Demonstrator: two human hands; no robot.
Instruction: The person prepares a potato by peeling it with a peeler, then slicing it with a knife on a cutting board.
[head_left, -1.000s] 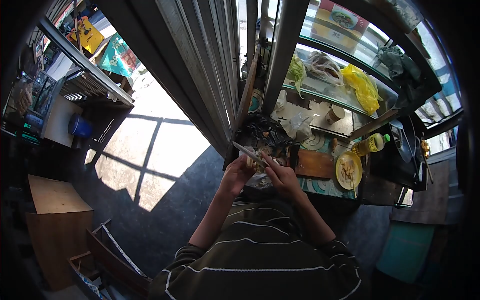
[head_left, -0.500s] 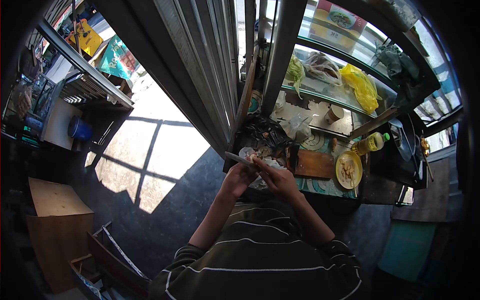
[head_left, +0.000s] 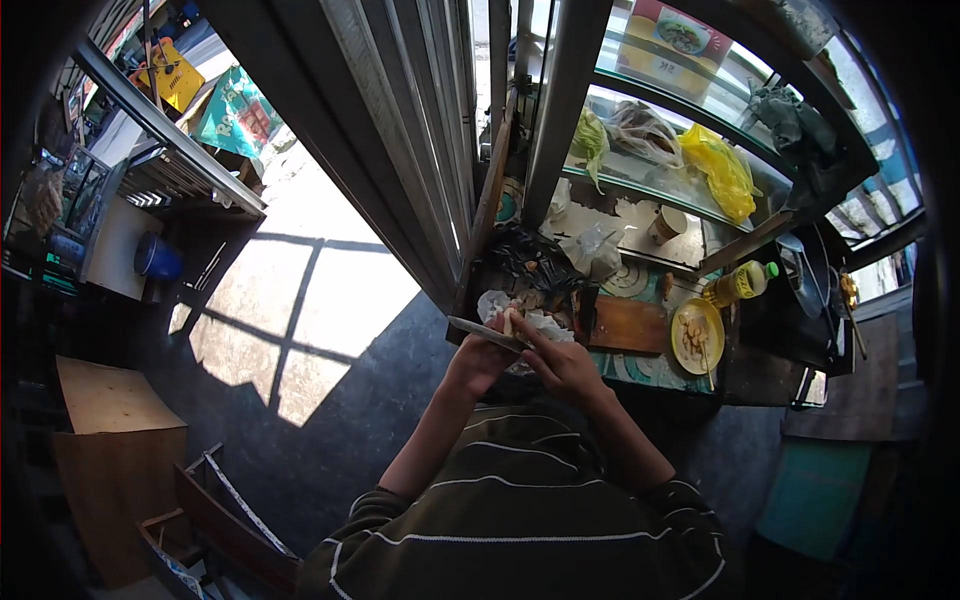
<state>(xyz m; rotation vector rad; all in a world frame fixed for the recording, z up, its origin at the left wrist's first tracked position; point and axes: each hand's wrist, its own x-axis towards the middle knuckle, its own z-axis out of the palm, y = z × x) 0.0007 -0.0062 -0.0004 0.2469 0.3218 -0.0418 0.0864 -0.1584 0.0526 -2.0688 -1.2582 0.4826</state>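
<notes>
In front of my torso, both hands are close together over the near edge of the worktop. My right hand (head_left: pixel 562 364) is closed on a knife (head_left: pixel 485 333), whose blade points left across my left fingers. A small pale piece (head_left: pixel 508 322) sticks up between the hands, pinched by my left hand (head_left: pixel 478 364); its lower end is hidden by fingers. Just beyond them are crumpled clear plastic (head_left: pixel 492 304), scraps and a black plastic bag (head_left: pixel 530 258).
Right of my hands lie a wooden board (head_left: pixel 628 326), a yellow plate (head_left: pixel 697 338) with pale pieces, and an oil bottle (head_left: pixel 742 284). A glass case with a yellow bag (head_left: pixel 722 174) stands behind. Corrugated metal (head_left: pixel 385 130) rises ahead-left; a pan (head_left: pixel 805 280) sits far right.
The knife has dropped slightly, and its blade slants more down to the right. The pale piece now stands more upright and shows more clearly between my fingers.
</notes>
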